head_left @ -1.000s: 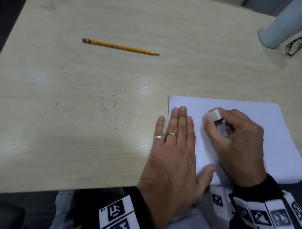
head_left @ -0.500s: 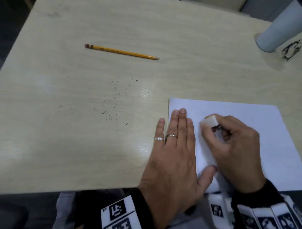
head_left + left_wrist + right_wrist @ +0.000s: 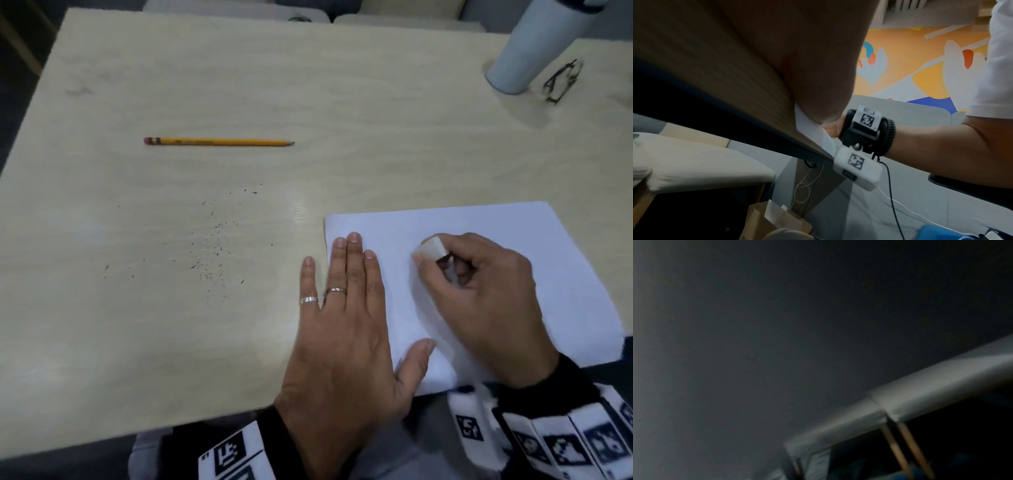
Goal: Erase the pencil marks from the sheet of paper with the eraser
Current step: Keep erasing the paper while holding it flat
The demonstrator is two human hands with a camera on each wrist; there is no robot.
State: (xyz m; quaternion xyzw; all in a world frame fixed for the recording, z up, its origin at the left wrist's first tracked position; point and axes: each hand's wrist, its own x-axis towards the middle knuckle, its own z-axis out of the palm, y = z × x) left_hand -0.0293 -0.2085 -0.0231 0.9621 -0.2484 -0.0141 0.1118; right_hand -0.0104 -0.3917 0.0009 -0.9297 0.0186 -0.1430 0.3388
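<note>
In the head view, a white sheet of paper [image 3: 462,233] lies on the light wooden table [image 3: 205,85] at the lower right of the frame, its near edge overhanging the table's edge. The left hand [image 3: 346,329] lies flat with straight fingers, pressing down the paper's left margin; the little finger is on the bare wood, and two fingers wear rings. Just to its right, the right hand [image 3: 479,301] pinches a white eraser [image 3: 431,250] between thumb and curled fingers, with the eraser's lower end touching the paper. No pencil marks can be made out on the paper. Dark eraser crumbs [image 3: 212,246] are scattered left of centre. A yellow pencil [image 3: 219,141] lies well apart at upper left. A pale tumbler [image 3: 534,48] stands at upper right, with folded eyeglasses [image 3: 563,82] just beside it.

In the left wrist view, the palm fills the upper centre; the paper [image 3: 812,128] peeks from beneath it, and the right hand's wrist strap [image 3: 865,129] sits at centre.

The right wrist view is dark and blurred, and neither the hand nor the eraser can be told there.
</note>
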